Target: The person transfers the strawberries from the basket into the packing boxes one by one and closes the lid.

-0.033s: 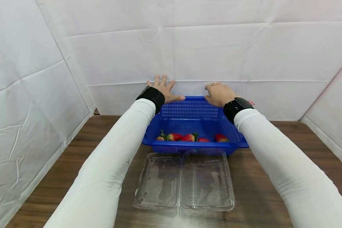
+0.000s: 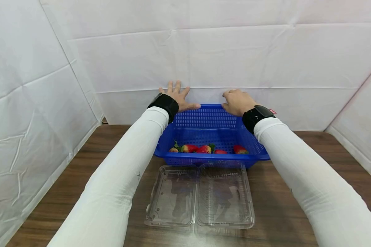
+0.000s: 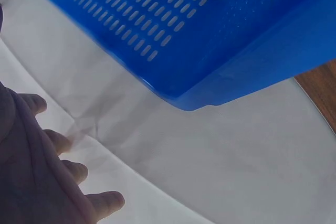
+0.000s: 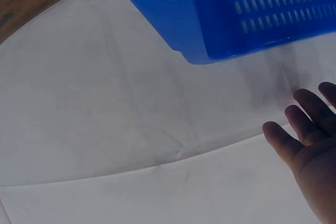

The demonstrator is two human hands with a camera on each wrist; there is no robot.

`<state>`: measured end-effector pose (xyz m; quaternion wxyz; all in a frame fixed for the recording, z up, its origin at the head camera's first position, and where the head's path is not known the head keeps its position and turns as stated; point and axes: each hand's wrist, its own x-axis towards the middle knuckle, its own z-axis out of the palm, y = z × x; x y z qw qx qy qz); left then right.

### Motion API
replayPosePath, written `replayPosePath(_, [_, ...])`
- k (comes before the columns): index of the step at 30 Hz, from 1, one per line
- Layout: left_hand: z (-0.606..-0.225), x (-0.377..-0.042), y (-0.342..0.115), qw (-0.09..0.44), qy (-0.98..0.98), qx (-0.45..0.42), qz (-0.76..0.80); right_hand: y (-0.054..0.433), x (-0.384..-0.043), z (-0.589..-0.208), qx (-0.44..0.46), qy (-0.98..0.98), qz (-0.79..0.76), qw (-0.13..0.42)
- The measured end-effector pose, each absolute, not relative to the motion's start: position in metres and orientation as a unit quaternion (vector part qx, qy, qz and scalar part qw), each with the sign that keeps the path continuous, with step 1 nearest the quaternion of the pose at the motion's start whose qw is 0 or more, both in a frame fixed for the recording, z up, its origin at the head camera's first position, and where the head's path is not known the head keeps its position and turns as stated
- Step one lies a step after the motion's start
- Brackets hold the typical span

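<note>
My left hand (image 2: 180, 99) is held over the far left corner of a blue perforated plastic basket (image 2: 208, 156), its fingers spread and straight. Over the far right part of that basket is my right hand (image 2: 239, 103), fingers loosely bent, with nothing in its grasp. In the wrist views both hands' fingers are apart from the basket's far rim, with white cloth behind. Several red strawberries (image 2: 204, 149) with green leaves lie along the near side inside the basket; the front wall partly hides them.
A clear plastic clamshell box (image 2: 173, 199), its two halves unfolded flat, lies right in front of the basket on the brown wooden table (image 2: 284, 206). White cloth walls (image 2: 222, 55) stand behind and at both sides.
</note>
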<state>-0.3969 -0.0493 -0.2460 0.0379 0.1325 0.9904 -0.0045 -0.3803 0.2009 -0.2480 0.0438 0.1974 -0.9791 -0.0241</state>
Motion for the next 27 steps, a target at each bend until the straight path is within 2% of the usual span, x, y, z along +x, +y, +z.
replayPosePath(16, [-0.243,-0.389,-0.059,0.026,0.988,0.152,0.021,0.208,-0.369,-0.249,0.201,-0.979,-0.013,0.032])
replayPosePath(27, [-0.226,-0.353,-0.072,0.015,0.981,0.188,0.035,0.216,-0.357,-0.254,0.209,-0.977,0.023,0.024])
